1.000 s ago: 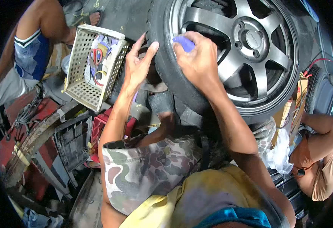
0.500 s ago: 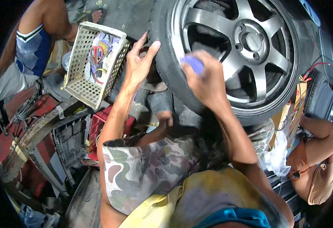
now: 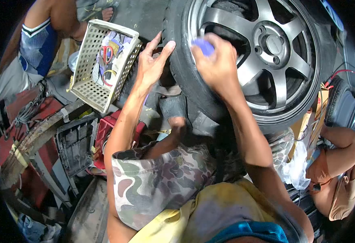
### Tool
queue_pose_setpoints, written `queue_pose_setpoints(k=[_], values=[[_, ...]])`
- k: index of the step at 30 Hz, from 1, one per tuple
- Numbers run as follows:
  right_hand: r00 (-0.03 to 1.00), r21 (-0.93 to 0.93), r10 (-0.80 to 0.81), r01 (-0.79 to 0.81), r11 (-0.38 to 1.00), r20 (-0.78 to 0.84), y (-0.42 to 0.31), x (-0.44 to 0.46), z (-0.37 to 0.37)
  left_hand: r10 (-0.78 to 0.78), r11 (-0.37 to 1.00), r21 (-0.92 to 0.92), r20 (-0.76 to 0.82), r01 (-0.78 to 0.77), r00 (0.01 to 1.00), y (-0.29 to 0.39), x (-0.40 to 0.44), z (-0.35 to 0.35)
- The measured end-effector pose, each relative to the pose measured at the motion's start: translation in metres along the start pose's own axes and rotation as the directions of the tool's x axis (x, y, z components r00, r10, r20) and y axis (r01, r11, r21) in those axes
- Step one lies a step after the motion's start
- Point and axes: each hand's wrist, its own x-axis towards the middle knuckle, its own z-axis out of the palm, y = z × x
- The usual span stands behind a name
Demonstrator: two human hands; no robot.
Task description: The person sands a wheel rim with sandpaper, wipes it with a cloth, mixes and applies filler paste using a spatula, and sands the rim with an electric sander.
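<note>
In front of me stands a wheel, its grey spoked rim [image 3: 281,87] inside a black tire [image 3: 179,69]. My right hand [image 3: 218,60] is closed around a purple piece [image 3: 204,47], perhaps a cloth or sanding pad, held against the rim's outer lip. Motion blurs it, so its kind is not clear. My left hand [image 3: 155,60] rests at the tire's left side, thumb and fingers spread, holding nothing.
A cream plastic basket [image 3: 104,69] with red-handled scissors [image 3: 105,54] and purple scraps stands at the left. Below it lies a red plastic case [image 3: 104,139]. A person's legs [image 3: 60,24] are at upper left; another person [image 3: 335,162] sits at right beside another tire [image 3: 337,101].
My right hand has moved slightly up along the rim's lip with the purple piece. My left hand stays by the tire, and the whole view has shifted a little.
</note>
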Motion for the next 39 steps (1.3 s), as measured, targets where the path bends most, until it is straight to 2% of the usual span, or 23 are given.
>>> queue_pose_setpoints(k=[3, 5, 6, 7, 9, 10, 13, 14, 15, 17, 19, 20, 23, 25, 27, 28, 30, 31, 32, 34, 35, 37, 39], values=[[0.999, 0.016, -0.008, 0.007, 1.0, 0.043, 0.007, -0.007, 0.0, 0.058, 0.998, 0.02, -0.015, -0.058, 0.998, -0.012, 0.005, 0.0], [0.992, -0.104, -0.117, 0.111, 0.988, -0.053, 0.004, 0.019, 0.008, 0.032, 0.999, 0.022, -0.016, -0.031, 0.999, 0.0, 0.001, 0.002], [0.998, -0.02, 0.058, -0.058, 0.998, 0.009, -0.005, 0.028, 0.007, 0.0, 1.0, 0.022, -0.02, 0.0, 1.0, 0.004, -0.001, 0.003], [0.998, -0.017, 0.06, -0.06, 0.998, 0.008, 0.005, 0.019, 0.009, 0.0, 1.0, 0.025, -0.02, 0.001, 1.0, 0.002, -0.001, 0.001], [0.982, -0.083, -0.185, 0.181, 0.98, -0.043, 0.033, -0.007, 0.009, 0.012, 0.999, -0.03, 0.003, -0.012, 1.0, -0.006, 0.004, -0.002], [0.995, 0.005, -0.077, 0.077, 0.997, 0.068, 0.011, -0.016, -0.009, 0.013, 0.999, -0.038, -0.001, -0.013, 1.0, -0.005, 0.006, -0.001], [0.998, 0.0, 0.002, -0.002, 1.0, 0.06, 0.002, 0.003, -0.005, 0.08, 0.997, -0.021, -0.013, -0.081, 0.997, -0.004, 0.006, 0.001], [0.993, -0.077, -0.112, 0.109, 0.991, -0.036, 0.009, 0.021, 0.006, 0.064, 0.997, -0.033, -0.011, -0.064, 0.998, -0.002, 0.008, 0.001], [0.998, -0.044, 0.028, -0.026, 0.999, 0.047, -0.005, 0.026, -0.002, 0.032, 0.999, -0.044, -0.007, -0.032, 0.999, -0.004, 0.003, 0.0], [0.979, -0.142, -0.203, 0.202, 0.969, 0.006, 0.036, -0.002, 0.001, 0.045, 0.999, 0.012, -0.018, -0.045, 0.999, -0.013, 0.007, -0.004], [0.976, 0.013, -0.102, 0.101, 0.995, 0.19, 0.012, -0.035, -0.03, 0.065, 0.996, 0.058, -0.031, -0.063, 0.997, -0.014, 0.01, -0.004], [0.973, -0.043, -0.072, 0.083, 0.996, 0.22, 0.011, -0.038, -0.035, 0.114, 0.992, 0.068, -0.045, -0.11, 0.992, -0.012, 0.011, -0.003], [0.988, -0.033, -0.131, 0.134, 0.99, 0.083, 0.015, -0.008, -0.01, 0.128, 0.989, 0.073, -0.027, -0.126, 0.991, -0.012, 0.014, -0.004], [0.983, -0.031, 0.115, -0.112, 0.993, 0.14, -0.007, 0.005, -0.011, 0.059, 0.996, 0.066, -0.006, -0.059, 0.998, -0.014, 0.002, -0.006], [0.977, -0.112, -0.171, 0.185, 0.976, 0.13, 0.035, -0.022, -0.016, 0.054, 0.998, 0.044, -0.027, -0.052, 0.998, -0.007, 0.006, -0.002], [0.974, -0.116, -0.182, 0.198, 0.973, 0.134, 0.029, -0.023, -0.022, 0.062, 0.998, 0.036, -0.036, -0.061, 0.997, -0.007, 0.01, -0.004], [0.965, 0.024, -0.072, 0.068, 0.997, 0.252, 0.016, -0.031, -0.035, 0.065, 0.998, 0.012, -0.027, -0.064, 0.998, -0.015, 0.01, -0.002], [0.967, 0.023, -0.069, 0.066, 0.998, 0.246, 0.009, -0.023, -0.031, 0.072, 0.997, 0.009, -0.014, -0.072, 0.997, -0.018, 0.01, -0.003], [0.982, -0.022, -0.001, 0.006, 1.0, 0.187, 0.001, -0.002, -0.018, 0.105, 0.986, 0.133, -0.039, -0.099, 0.994, -0.022, 0.013, -0.005], [0.969, -0.081, 0.165, -0.152, 0.985, 0.182, -0.006, 0.013, -0.01, 0.091, 0.993, 0.083, -0.02, -0.089, 0.996, -0.022, 0.009, -0.006], [0.97, -0.084, 0.165, -0.152, 0.985, 0.178, -0.002, 0.002, -0.015, 0.101, 0.995, 0.021, -0.004, -0.101, 0.995, -0.02, 0.012, -0.005], [0.967, -0.055, -0.061, 0.077, 0.995, 0.249, 0.01, -0.031, -0.034, 0.052, 0.998, 0.029, -0.017, -0.051, 0.999, -0.015, 0.01, -0.005], [0.96, -0.069, -0.02, 0.041, 0.997, 0.28, 0.011, -0.033, -0.04, 0.093, 0.987, 0.133, -0.029, -0.088, 0.995, -0.02, 0.012, -0.005]])
